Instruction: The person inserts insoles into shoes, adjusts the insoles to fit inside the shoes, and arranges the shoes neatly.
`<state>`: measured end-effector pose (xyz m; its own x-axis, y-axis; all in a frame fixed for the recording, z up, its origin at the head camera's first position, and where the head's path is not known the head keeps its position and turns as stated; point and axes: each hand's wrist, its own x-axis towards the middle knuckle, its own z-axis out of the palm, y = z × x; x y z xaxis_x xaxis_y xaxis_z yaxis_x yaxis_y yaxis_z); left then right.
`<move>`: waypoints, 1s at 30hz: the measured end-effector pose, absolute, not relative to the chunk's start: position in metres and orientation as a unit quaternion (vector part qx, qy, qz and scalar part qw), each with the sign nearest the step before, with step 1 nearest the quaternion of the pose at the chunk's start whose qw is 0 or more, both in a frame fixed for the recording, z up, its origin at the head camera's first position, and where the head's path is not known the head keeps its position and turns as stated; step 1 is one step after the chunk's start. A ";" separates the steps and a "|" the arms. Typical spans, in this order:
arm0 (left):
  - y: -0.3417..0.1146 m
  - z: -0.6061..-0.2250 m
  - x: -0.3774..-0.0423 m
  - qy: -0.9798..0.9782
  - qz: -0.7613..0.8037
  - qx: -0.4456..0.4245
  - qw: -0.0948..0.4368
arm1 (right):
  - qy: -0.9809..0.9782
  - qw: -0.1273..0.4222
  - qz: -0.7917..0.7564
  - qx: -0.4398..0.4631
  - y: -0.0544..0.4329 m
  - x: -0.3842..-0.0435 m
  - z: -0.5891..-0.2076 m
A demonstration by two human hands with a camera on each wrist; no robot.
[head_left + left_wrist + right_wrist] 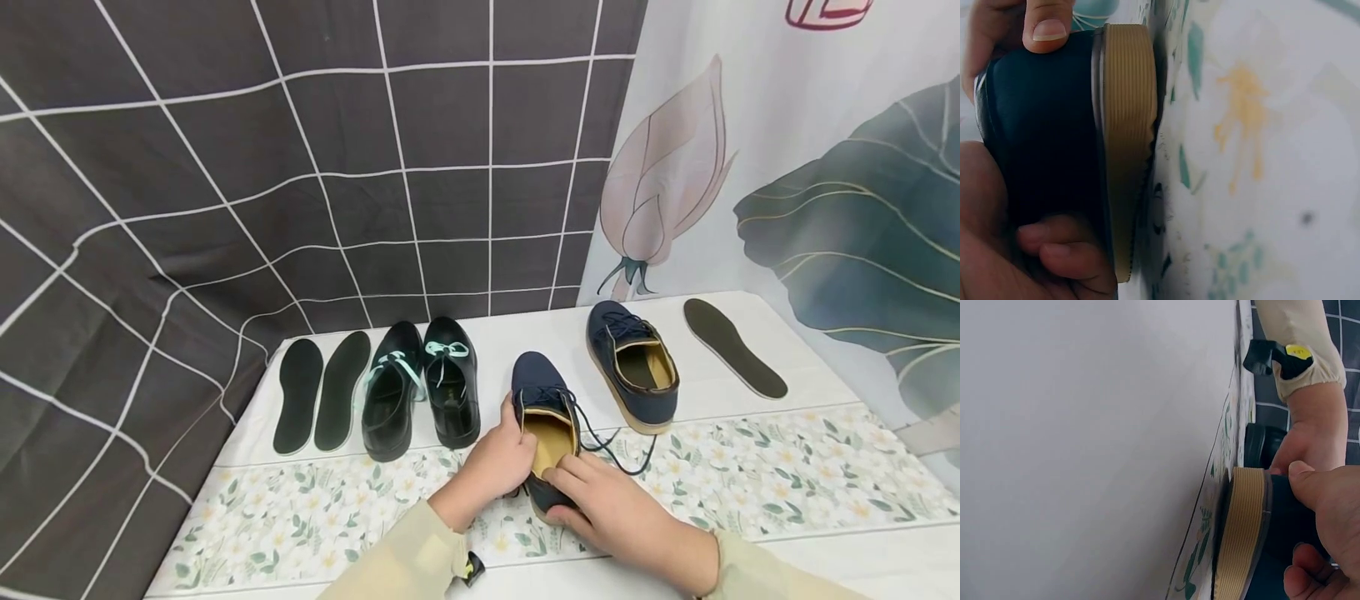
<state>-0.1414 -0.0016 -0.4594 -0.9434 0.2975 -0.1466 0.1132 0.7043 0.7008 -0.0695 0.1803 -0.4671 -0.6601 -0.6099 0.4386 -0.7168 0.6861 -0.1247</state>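
Note:
A navy lace-up shoe (536, 369) with a tan lining and its laces loose stands toe away from me. My left hand (501, 458) grips its left side by the opening. At the heel, my right hand (611, 504) pinches the collar, fingers over the rim and thumb outside. The ribbed tan sole (1129, 94) rests on the table cloth in the left wrist view. In the right wrist view, the right thumb (1310, 484) presses the dark heel. Part of the shoe's inside is hidden by the hands.
The matching navy shoe (633, 367) stands to the right, a dark insole (735, 348) beyond it. On the left are two black shoes (450, 383) with mint laces and two dark insoles (298, 396). A dark grid-patterned curtain (450, 200) hangs behind.

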 end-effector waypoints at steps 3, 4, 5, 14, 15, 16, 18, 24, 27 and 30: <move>-0.002 -0.461 -0.140 0.912 0.374 0.111 0.127 | -0.897 0.188 0.150 0.371 0.181 -0.069 -0.469; -0.002 -0.461 -0.140 0.912 0.374 0.111 0.126 | -0.896 0.189 0.151 0.372 0.181 -0.069 -0.469; -0.002 -0.462 -0.140 0.913 0.373 0.111 0.124 | -0.895 0.190 0.152 0.373 0.182 -0.069 -0.469; -0.002 -0.464 -0.139 0.914 0.371 0.109 0.119 | -0.893 0.177 0.165 0.379 0.186 -0.070 -0.463; -0.003 -0.465 -0.139 0.915 0.370 0.110 0.118 | -0.894 0.171 0.167 0.379 0.187 -0.070 -0.462; -0.003 -0.465 -0.139 0.915 0.369 0.110 0.117 | -0.894 0.166 0.171 0.380 0.189 -0.071 -0.460; -0.003 -0.465 -0.139 0.916 0.369 0.112 0.114 | -0.890 0.164 0.183 0.384 0.193 -0.072 -0.456; -0.003 -0.464 -0.139 0.910 0.382 0.109 0.120 | -0.886 0.193 0.216 0.362 0.212 -0.079 -0.441; -0.003 -0.464 -0.139 0.907 0.388 0.105 0.126 | -0.885 0.212 0.232 0.345 0.222 -0.082 -0.436; -0.004 -0.465 -0.139 0.906 0.390 0.105 0.128 | -0.876 0.237 0.250 0.337 0.232 -0.085 -0.434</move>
